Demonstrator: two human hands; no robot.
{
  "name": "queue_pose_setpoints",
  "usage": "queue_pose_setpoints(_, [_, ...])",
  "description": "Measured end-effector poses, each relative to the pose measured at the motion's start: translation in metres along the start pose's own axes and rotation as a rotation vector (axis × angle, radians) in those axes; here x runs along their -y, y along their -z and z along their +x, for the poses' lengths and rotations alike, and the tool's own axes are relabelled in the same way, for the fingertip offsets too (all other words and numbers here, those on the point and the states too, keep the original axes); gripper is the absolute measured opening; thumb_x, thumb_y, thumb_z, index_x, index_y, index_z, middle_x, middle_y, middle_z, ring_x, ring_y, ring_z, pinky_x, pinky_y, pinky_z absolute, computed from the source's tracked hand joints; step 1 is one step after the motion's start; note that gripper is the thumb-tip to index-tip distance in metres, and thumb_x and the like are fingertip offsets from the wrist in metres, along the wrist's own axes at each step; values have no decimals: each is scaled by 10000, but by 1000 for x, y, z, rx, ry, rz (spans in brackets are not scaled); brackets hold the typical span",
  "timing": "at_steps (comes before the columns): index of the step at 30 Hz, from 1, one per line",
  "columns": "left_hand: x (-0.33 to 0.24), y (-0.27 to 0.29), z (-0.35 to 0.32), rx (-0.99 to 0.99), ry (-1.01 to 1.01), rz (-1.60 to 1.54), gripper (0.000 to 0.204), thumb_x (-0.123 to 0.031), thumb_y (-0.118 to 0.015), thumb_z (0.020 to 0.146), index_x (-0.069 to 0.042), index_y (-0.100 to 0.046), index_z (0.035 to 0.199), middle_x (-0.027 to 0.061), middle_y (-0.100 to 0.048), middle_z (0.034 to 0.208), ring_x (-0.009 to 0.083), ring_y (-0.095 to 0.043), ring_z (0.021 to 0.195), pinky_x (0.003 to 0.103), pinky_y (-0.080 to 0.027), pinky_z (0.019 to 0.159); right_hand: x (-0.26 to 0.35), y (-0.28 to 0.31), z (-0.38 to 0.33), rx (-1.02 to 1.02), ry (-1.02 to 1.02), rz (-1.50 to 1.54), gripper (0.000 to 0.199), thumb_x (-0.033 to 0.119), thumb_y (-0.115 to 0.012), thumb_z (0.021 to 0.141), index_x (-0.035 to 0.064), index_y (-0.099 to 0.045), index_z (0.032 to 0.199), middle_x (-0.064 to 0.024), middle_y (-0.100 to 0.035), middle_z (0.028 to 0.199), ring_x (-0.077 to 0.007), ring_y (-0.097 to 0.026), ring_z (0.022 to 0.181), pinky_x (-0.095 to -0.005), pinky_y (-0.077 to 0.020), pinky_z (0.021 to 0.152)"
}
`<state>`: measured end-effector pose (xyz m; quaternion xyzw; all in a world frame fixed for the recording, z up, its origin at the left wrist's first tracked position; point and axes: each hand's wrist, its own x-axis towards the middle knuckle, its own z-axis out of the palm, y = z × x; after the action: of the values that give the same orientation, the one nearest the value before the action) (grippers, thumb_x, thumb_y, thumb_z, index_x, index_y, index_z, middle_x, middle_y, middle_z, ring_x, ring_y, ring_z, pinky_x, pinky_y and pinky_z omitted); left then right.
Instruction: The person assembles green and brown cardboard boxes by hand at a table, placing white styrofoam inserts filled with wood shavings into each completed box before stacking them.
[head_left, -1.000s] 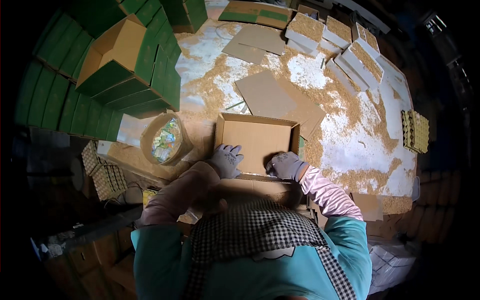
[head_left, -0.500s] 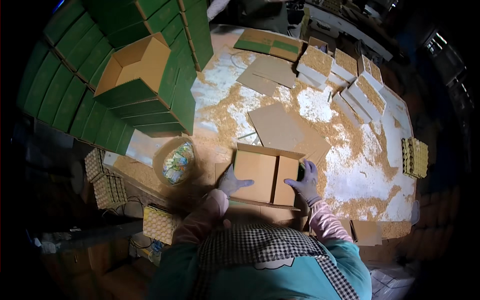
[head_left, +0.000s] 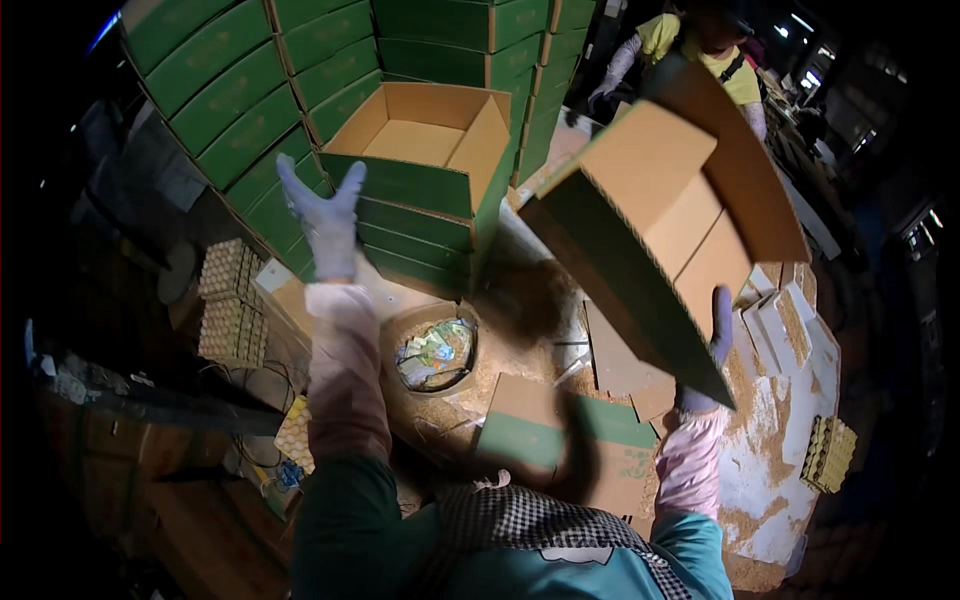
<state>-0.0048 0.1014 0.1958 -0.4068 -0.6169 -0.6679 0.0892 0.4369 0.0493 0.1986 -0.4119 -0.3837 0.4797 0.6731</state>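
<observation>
An open cardboard box (head_left: 655,155), brown inside and green outside, is tilted up in the air at the right. My right hand (head_left: 721,325) in a grey-purple glove grips its lower right edge; part of that hand is hidden behind the box wall. My left hand (head_left: 325,205), gloved too, is raised with thumb and fingers spread and holds nothing. It is nearest to the left corner of another open-topped box (head_left: 415,185), which rests on a stack of flattish green boxes. I cannot tell whether it touches that box.
Tall green box stacks (head_left: 230,85) fill the far left. A round tub (head_left: 390,355) with colourful packets stands on the husk-strewn table. Flat cardboard (head_left: 520,430) lies near me. Egg trays (head_left: 232,300) stand left, another (head_left: 829,455) right. A co-worker (head_left: 655,40) is behind the box.
The open box has risen from the table and tilted to the right in my right hand. My left hand has let go and reached left toward the stack. The view has turned left.
</observation>
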Motion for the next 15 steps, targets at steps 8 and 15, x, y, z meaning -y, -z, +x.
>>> queue_pose_setpoints(8, [151,-32,64,756,201,-465,1001,-350,-811,762,47,-229,1474,178,-372,1459,267,-383,1321,342,-300,1101,-61,-202,100,526,217,-435,825,443,-511,854,-63,-248,1451,-224,-259,1517,-300,-235,1415,-361,-224,1161])
queue_pose_setpoints(15, [86,-28,15,438,223,-377,890,-334,-741,835,46,-239,1464,230,-333,1473,315,-348,1343,362,-302,1109,-102,-229,140,497,133,-1195,1082,802,-354,829,-99,-307,1427,-351,-360,1423,-410,-244,1409,-388,-234,1142])
